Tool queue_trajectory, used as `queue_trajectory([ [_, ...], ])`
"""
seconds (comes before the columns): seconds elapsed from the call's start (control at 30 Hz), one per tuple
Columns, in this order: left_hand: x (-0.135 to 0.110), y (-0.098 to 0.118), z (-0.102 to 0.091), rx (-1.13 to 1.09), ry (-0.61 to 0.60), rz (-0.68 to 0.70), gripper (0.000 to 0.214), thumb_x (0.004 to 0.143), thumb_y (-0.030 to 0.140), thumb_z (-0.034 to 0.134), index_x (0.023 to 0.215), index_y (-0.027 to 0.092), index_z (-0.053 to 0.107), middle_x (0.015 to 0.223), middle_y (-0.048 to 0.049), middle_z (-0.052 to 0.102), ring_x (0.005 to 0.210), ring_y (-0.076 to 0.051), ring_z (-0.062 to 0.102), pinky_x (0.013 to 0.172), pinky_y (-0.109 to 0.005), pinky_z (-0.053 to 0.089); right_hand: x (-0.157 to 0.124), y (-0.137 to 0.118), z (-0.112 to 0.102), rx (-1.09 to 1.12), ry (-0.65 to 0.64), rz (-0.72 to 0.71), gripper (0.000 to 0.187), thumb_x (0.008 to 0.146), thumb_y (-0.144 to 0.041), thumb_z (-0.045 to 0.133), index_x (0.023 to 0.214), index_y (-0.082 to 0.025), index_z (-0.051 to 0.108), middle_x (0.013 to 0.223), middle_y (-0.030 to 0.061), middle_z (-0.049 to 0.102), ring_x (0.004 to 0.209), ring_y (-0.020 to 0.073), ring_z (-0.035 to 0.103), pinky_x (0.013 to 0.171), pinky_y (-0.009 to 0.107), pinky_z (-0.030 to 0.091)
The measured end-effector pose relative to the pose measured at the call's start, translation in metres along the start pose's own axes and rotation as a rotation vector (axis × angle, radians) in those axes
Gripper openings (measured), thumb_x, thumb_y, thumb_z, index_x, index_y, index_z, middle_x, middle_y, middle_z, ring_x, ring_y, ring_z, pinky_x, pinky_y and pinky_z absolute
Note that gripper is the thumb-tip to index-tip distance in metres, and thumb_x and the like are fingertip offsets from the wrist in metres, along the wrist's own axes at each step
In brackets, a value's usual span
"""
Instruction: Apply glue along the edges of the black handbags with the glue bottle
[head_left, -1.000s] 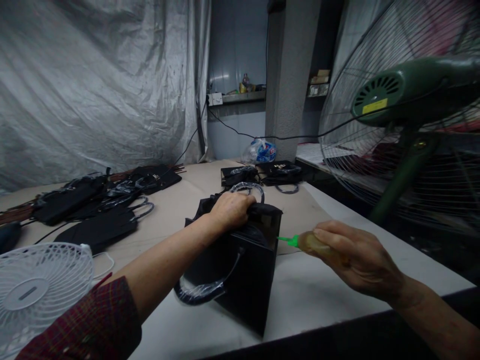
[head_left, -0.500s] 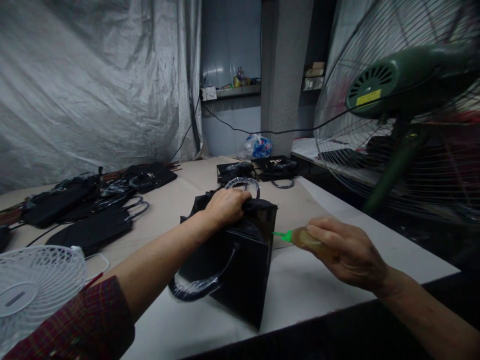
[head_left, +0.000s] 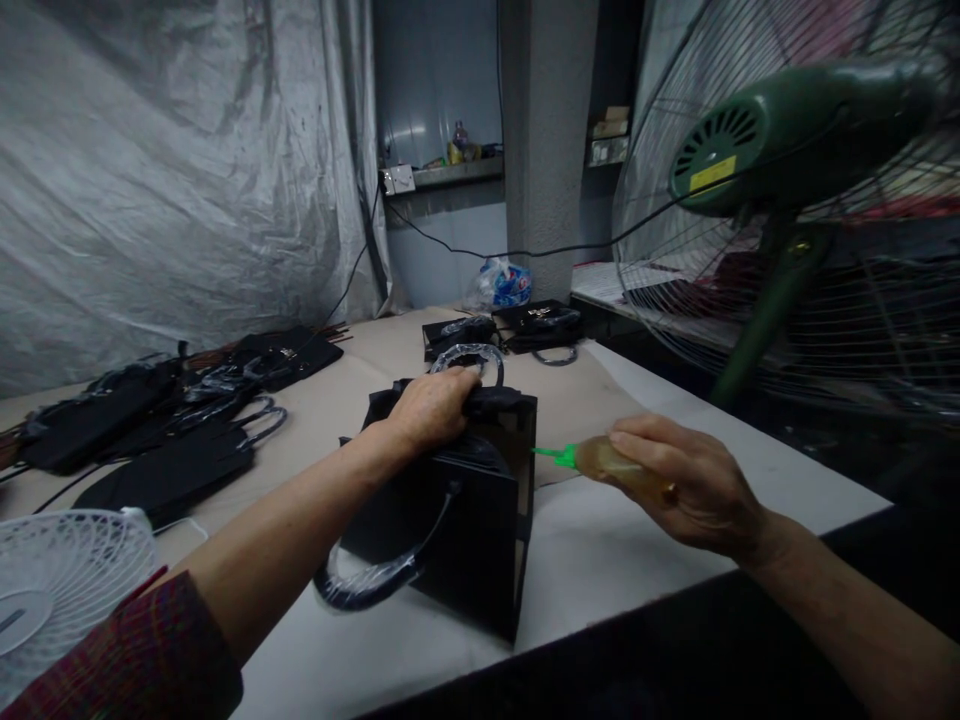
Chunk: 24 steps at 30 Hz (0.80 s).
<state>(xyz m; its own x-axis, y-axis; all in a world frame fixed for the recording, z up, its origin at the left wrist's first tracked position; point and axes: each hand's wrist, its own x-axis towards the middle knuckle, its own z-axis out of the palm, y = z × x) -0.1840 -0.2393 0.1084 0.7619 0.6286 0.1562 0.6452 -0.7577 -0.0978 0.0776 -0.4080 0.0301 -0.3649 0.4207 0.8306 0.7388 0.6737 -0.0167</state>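
A black handbag [head_left: 457, 530] stands upright on the table in front of me, its near handle [head_left: 367, 585] wrapped in clear plastic and hanging down. My left hand [head_left: 435, 405] is closed over the bag's top edge, with its fingertips hidden behind the rim. In my right hand [head_left: 682, 480] is a squeeze bottle [head_left: 611, 462] of amber liquid, held level with the fingers wrapped round it. Its thin green nozzle [head_left: 559, 456] points left, and the tip is at the right side edge of the bag. Whether the tip touches the bag I cannot tell.
Several black bags [head_left: 172, 460] lie at the left, and more black bags [head_left: 540, 325] sit at the back. A white fan [head_left: 67, 590] stands near left. The large green fan [head_left: 757, 140] looms at right. A black cable [head_left: 540, 253] hangs across the back.
The view has shifted slightly, so most things appear further left. My left hand keeps its hold on the handbag. The bottle's nozzle tip stays close beside the bag's right edge.
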Motion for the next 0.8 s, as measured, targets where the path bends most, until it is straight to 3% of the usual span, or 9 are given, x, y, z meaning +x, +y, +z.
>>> queue_trajectory([
  [0.2, -0.003, -0.005, 0.006, 0.049, 0.017, -0.04, 0.033, 0.086, 0.017, 0.058, 0.119, 0.02, 0.063, 0.119, -0.0104, 0.073, 0.102, -0.03, 0.073, 0.081, -0.039, 0.056, 0.001, 0.003, 0.007, -0.009, -0.049, -0.004, 0.028, 0.096, -0.014, 0.061, 0.122, -0.022, 0.065, 0.103, 0.0095, 0.07, 0.084, 0.0219, 0.07, 0.068, 0.032, 0.06],
  [0.57, -0.003, -0.005, 0.006, 0.064, 0.025, -0.038, 0.03, 0.086, 0.016, 0.058, 0.115, 0.021, 0.062, 0.119, -0.0088, 0.071, 0.099, -0.029, 0.073, 0.078, -0.038, 0.055, 0.005, 0.002, 0.008, -0.015, 0.011, -0.01, 0.033, 0.095, -0.016, 0.064, 0.127, -0.024, 0.06, 0.105, 0.01, 0.069, 0.087, 0.0224, 0.07, 0.068, 0.033, 0.061],
  [0.8, -0.002, -0.005, 0.007, 0.069, 0.014, -0.05, 0.03, 0.087, 0.016, 0.058, 0.117, 0.021, 0.062, 0.118, -0.0091, 0.072, 0.103, -0.029, 0.072, 0.081, -0.038, 0.055, -0.006, 0.0, 0.016, 0.01, -0.067, 0.018, 0.029, 0.094, -0.013, 0.06, 0.121, -0.023, 0.063, 0.101, 0.0081, 0.07, 0.082, 0.0213, 0.07, 0.066, 0.031, 0.057],
])
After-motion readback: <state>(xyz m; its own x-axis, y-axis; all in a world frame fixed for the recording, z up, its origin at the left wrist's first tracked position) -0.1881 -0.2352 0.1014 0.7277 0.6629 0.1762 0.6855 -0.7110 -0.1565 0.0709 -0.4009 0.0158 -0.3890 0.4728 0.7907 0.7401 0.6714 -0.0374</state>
